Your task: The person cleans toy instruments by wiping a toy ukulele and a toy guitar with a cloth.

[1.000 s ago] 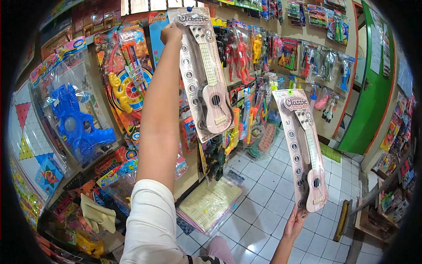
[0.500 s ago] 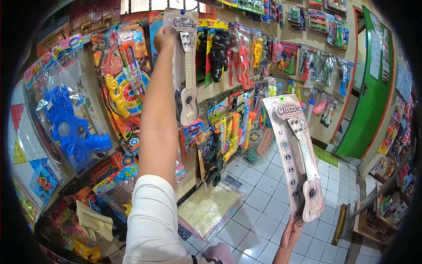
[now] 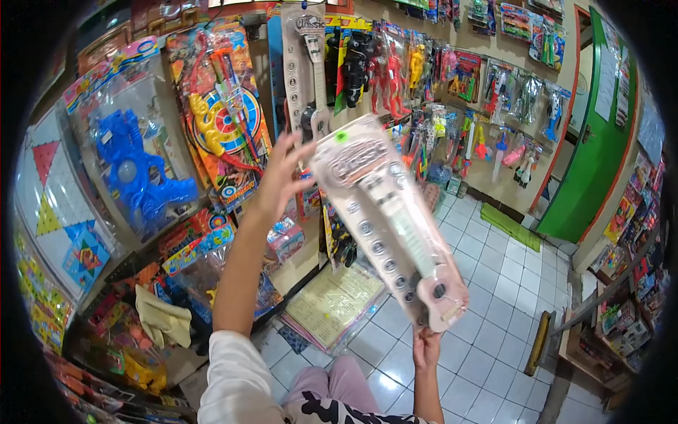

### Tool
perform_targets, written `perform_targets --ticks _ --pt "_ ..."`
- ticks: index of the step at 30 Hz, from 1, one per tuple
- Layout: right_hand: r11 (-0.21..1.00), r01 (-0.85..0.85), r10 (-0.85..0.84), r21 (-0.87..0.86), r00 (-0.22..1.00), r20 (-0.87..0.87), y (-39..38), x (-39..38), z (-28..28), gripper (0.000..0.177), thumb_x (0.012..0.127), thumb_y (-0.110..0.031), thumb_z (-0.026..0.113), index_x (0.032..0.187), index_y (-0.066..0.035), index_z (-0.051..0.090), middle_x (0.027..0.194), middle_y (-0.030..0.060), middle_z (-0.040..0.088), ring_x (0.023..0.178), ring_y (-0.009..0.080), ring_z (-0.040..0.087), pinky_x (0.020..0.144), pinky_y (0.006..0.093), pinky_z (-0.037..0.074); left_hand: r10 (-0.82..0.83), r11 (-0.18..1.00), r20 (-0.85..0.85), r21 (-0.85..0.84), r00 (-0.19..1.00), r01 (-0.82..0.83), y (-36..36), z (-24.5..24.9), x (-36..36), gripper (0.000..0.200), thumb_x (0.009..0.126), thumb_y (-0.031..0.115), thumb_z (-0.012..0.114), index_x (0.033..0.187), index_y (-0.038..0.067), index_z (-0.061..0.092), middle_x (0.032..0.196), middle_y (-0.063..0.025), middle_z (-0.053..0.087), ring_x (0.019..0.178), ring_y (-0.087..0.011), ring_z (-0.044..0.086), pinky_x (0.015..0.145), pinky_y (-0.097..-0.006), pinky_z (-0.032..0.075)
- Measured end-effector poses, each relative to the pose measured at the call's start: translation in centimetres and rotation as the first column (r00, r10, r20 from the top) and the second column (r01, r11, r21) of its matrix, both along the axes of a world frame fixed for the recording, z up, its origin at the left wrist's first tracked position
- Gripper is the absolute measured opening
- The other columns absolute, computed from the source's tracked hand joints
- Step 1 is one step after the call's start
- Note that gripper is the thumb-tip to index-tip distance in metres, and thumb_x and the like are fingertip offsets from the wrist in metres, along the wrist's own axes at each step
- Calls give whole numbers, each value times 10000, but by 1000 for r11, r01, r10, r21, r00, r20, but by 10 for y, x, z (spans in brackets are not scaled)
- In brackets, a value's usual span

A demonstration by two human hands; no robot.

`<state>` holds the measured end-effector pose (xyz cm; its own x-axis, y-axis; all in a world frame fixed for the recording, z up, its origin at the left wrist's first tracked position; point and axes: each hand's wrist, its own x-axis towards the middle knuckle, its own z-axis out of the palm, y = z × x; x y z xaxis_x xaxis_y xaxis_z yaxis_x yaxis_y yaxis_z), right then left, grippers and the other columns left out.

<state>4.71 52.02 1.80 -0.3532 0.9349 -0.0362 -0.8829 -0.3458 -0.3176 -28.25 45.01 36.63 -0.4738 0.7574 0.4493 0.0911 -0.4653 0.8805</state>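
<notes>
My right hand [image 3: 426, 348] grips the bottom end of a packaged toy guitar [image 3: 395, 226], a long pale pink blister card marked "Classic" with a green sticker at its top. The card leans, its top toward the upper left. My left hand [image 3: 281, 177] is open, its fingers spread and slightly blurred, right at the card's upper left corner. Behind it a second packaged toy guitar [image 3: 308, 71] hangs on the wall, its lower end hidden by the hand and the held card.
A dartboard-and-bow set [image 3: 215, 120] and a blue toy gun [image 3: 134, 173] hang on the left. Red figures [image 3: 390, 71] hang further along the wall. Flat printed sheets [image 3: 332, 304] lie on the tiled floor [image 3: 494, 297]. At the right stands a green door [image 3: 590, 155].
My left hand has let go of the hanging toy guitar and come down to the held one. My right hand has brought its package leftward and closer, tilting it. The view has shifted slightly.
</notes>
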Motion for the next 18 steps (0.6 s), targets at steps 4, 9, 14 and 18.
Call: perform_targets --ticks 4,9,14,18 --pt "959 -279 276 53 959 57 -5 11 -23 718 733 177 468 1374 -100 301 1370 119 405 1250 306 429 1026 472 397 535 845 -213 129 817 -519 -91 -57 -5 664 869 285 605 1398 81 258 1306 -134 453 1176 -209 466 936 -374 414" --pt "805 -588 559 78 795 235 -20 18 -29 758 760 114 577 1405 -123 260 1390 125 387 1271 310 405 1037 485 381 615 783 -76 -63 785 -619 -215 -121 5 441 860 102 622 1254 -6 452 1022 -71 604 909 -103 559 730 -236 464" --pt "564 -823 750 70 546 372 -14 3 -61 804 780 118 545 1437 -204 213 1416 113 361 1281 318 395 1032 499 379 736 608 -108 -328 668 -723 -332 -194 64 200 876 121 625 1010 -25 599 913 -10 622 812 -55 535 712 -218 437" --pt "436 -898 835 63 430 345 -39 7 -47 773 762 39 536 1435 -169 218 1403 108 381 1257 316 426 1007 503 398 723 579 -106 -445 682 -683 -421 -244 122 261 906 129 580 1112 -25 539 1017 -40 603 875 -84 545 776 -240 439"
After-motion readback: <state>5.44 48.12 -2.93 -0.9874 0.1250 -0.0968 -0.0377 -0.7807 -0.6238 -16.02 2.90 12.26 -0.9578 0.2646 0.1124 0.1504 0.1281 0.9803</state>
